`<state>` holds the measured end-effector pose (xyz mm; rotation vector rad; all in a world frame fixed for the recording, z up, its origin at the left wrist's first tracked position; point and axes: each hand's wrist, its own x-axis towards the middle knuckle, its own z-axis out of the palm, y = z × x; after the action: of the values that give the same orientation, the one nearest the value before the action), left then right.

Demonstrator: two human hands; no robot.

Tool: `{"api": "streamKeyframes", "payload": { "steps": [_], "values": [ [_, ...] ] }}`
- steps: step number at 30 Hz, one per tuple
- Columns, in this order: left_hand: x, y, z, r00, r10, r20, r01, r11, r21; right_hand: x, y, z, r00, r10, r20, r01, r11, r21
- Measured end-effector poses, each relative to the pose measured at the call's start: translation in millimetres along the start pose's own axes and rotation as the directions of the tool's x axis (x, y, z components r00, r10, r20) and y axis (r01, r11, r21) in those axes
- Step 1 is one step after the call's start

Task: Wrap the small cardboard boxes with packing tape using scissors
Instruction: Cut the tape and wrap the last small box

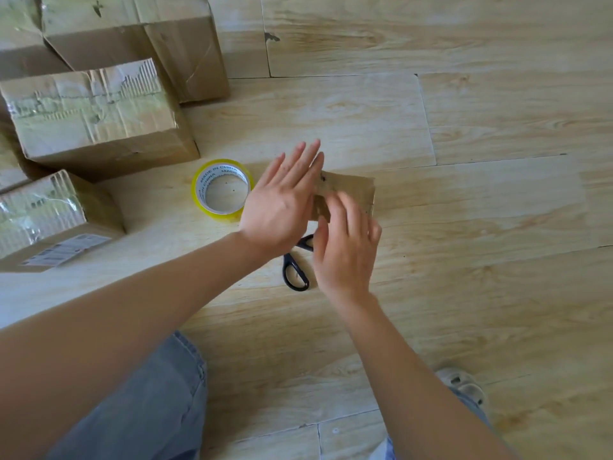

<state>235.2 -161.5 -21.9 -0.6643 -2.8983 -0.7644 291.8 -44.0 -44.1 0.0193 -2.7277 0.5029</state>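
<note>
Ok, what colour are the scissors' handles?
Black. The head view shows it best, on the scissors handle loop.

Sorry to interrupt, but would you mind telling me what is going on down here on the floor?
A person sitting on the wooden floor is working on a small cardboard box. The left hand is flat over its left end; the right hand, blurred, is at its near side. The tape roll and scissors lie unheld beside it. Larger taped boxes sit to the left.
</note>
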Motion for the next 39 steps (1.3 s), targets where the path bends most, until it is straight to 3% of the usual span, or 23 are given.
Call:
{"api": "streamKeyframes", "payload": {
  "steps": [5,8,13,16,21,29,32,34,37,39],
  "values": [
    [-6,-4,13,0.982,-0.064,0.176,0.047,0.994,0.101,34,4,2,0.947,0.029,0.319,-0.009,0.998,-0.064],
    [-6,-13,19,0.970,-0.083,0.229,0.059,0.992,0.109,34,15,6,0.901,0.012,0.433,0.039,0.993,-0.109],
    [0,-17,23,0.936,-0.156,0.316,0.137,0.987,0.080,33,33,6,0.889,0.165,0.426,-0.128,0.985,-0.113],
    [2,-6,22,0.918,-0.227,0.324,0.246,0.969,-0.016,31,35,4,0.892,0.166,0.421,-0.205,0.978,0.047],
    [5,3,20,0.868,-0.345,0.356,0.437,0.872,-0.222,36,32,4,0.846,0.294,0.444,-0.440,0.857,0.270],
    [20,-3,16,0.795,-0.463,0.391,0.588,0.744,-0.315,40,37,6,0.737,0.438,0.516,-0.649,0.672,0.357],
    [15,-4,20,0.746,-0.500,0.440,0.659,0.651,-0.377,39,37,4,0.727,0.415,0.548,-0.646,0.684,0.339],
    [10,-1,20,0.768,-0.474,0.432,0.635,0.653,-0.412,38,35,2,0.742,0.392,0.544,-0.601,0.748,0.281],
    [1,-1,24,0.930,-0.274,0.245,0.336,0.904,-0.264,34,31,-1,0.880,0.225,0.419,-0.248,0.969,0.000],
    [-5,-7,27,0.966,-0.100,0.239,0.128,0.986,-0.103,31,28,-2,0.903,0.078,0.422,-0.057,0.997,-0.060]
  ]
}}
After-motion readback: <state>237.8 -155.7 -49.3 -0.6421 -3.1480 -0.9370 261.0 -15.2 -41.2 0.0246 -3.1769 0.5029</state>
